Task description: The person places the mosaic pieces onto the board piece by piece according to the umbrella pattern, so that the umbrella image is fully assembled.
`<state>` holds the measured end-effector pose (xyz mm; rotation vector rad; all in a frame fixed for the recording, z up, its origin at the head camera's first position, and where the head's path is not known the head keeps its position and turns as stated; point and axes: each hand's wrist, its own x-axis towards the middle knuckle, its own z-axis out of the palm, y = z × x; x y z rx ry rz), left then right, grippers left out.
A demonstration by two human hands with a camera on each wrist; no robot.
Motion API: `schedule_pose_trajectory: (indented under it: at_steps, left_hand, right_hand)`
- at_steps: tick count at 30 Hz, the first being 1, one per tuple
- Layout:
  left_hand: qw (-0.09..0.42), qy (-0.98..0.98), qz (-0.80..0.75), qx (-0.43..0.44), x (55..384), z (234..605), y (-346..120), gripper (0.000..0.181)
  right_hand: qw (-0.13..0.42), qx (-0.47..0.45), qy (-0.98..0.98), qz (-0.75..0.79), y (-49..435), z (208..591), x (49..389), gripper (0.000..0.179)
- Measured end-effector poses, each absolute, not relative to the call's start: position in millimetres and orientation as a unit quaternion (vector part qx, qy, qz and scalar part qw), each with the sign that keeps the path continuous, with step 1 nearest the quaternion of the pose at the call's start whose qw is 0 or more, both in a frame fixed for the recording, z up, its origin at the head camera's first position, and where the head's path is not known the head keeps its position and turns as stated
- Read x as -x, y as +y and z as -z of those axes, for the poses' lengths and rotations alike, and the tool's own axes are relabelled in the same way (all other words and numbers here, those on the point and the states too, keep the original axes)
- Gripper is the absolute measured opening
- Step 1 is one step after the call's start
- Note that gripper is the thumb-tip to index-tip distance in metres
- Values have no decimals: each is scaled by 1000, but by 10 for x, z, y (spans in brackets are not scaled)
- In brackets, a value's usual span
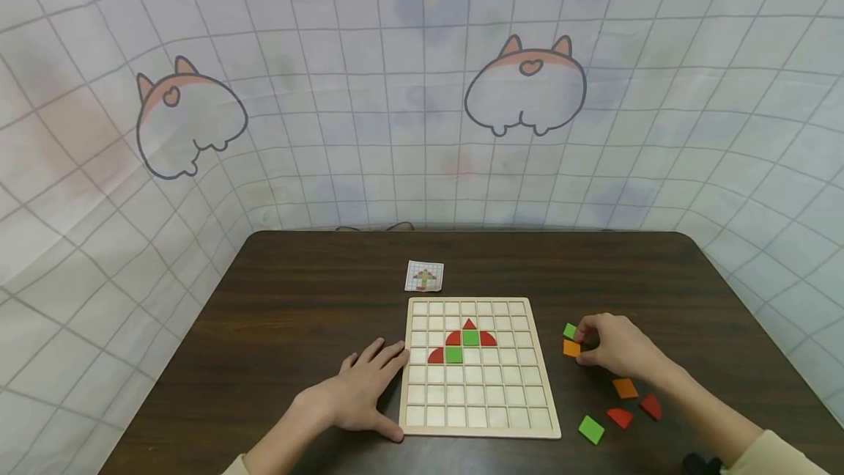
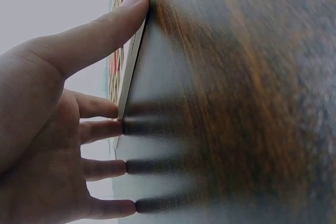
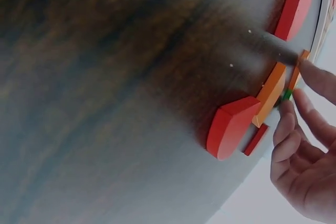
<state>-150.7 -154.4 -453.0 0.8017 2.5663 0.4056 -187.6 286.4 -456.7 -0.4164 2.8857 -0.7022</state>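
My right hand pinches an orange square tile between thumb and fingertips, right of the board. Just beyond it lies a green square tile, close to the index finger. In the right wrist view the orange tile shows edge-on between thumb and finger. My left hand is spread on the table, with thumb and fingertips at the left edge of the wooden grid board. On the board sit a red triangle, red quarter-round pieces and two green squares.
Behind the board lies a small pattern card. Loose pieces lie near my right forearm: an orange tile, red quarter-rounds and a green tile. A patterned cloth hangs behind the dark table.
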Motion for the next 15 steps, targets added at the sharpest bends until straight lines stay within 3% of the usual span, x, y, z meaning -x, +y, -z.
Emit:
schedule_pose_trajectory:
  at_steps: [6,15]
  left_hand:
    - [211,922,-147,-288,1504,4542,-1547,115]
    - [212,923,-146,-287,1504,4527,-1548,115]
  right_hand:
    - [62,135,960,235,2854,4576,1869,32]
    - [70,152,956,241,2866,4580,1866,24]
